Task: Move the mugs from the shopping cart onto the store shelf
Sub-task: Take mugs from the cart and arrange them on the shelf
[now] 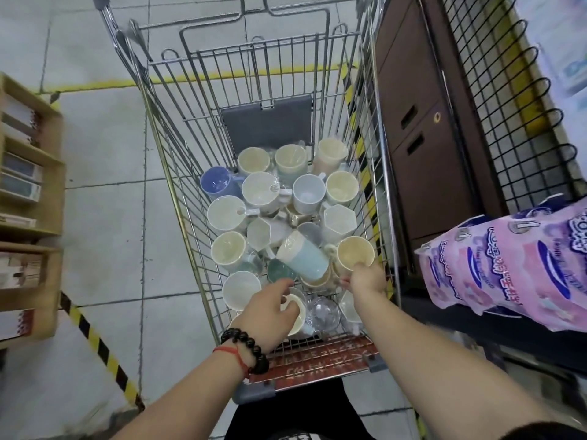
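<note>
**Both hands down in the cart, on mugs at the near end**

Wire shopping cart fills centre of frame, approx. 20 mugs piled in its lower half, most rim-up, some on their sides, a few in clear wrap.

Left hand, lower centre, w/ black bead bracelet and red string at the wrist, is curled over a cream-rimmed mug at the near end of the basket. Fingers bent round its rim and side; thumb stretched up toward a small dark-green mug. Whether the mug is lifted or just touched: can't tell.

Right hand, just right of centre, reaches to a tan mug against the cart's right wall. Fingertips meet its near rim; fingers are mostly hidden behind the back of the hand, so pinch vs. plain touch can't be told.

Between the hands: a pale-blue mug lying on its side in wrap, and a clear glass cup below it. A blue mug sits at the pile's upper left; white hexagonal mug at mid right.

Right edge of frame: pink-purple plastic multipack on a dark shelf, brown cabinet above it. Left edge: wooden shelving w/ boxed goods. Tiled floor w/ yellow-black hazard tape, lower left.
</note>
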A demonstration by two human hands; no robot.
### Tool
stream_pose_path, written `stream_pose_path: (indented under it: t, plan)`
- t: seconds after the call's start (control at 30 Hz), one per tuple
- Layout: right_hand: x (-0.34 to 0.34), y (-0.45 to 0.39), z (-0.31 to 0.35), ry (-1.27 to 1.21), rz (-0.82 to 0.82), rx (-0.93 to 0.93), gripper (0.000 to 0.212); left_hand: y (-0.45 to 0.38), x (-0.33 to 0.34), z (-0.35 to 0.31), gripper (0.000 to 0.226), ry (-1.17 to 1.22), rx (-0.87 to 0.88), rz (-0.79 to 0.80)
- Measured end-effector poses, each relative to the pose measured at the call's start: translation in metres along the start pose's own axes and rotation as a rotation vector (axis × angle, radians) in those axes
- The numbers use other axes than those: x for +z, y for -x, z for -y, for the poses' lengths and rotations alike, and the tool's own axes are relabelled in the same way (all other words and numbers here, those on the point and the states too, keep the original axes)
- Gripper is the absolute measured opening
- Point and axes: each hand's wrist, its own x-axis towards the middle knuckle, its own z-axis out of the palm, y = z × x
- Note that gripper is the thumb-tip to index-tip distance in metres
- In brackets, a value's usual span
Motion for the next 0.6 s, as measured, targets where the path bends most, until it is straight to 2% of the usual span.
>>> stream_pose_path:
  t: [0.1, 0.23, 0.37, 0.47, 0.6]
  plan:
    - [-0.016, 0.018, -0.003, -0.01, 0.03, -0.071, 0.038, -0.007, 0.002, -0.008, 0.044, -0.017, 0.038, -0.011]
    - [-0.041, 0.05, 0.0, -0.017, 0.103, -0.185, 0.042, -0.021, 0.006, -0.017, 0.057, -0.034, 0.077, -0.027]
    - [-0.055, 0.083, 0.006, 0.048, 0.254, -0.26, 0.039, -0.033, 0.008, -0.027, 0.067, -0.039, 0.11, -0.003]
    - [-0.056, 0.095, 0.007, 0.086, 0.357, -0.255, 0.041, -0.037, 0.007, -0.026, 0.054, -0.172, 0.192, -0.011]
    - [-0.057, 0.099, 0.01, 0.142, 0.463, -0.211, 0.04, -0.032, 0.0, -0.016, 0.02, -0.288, 0.196, -0.085]
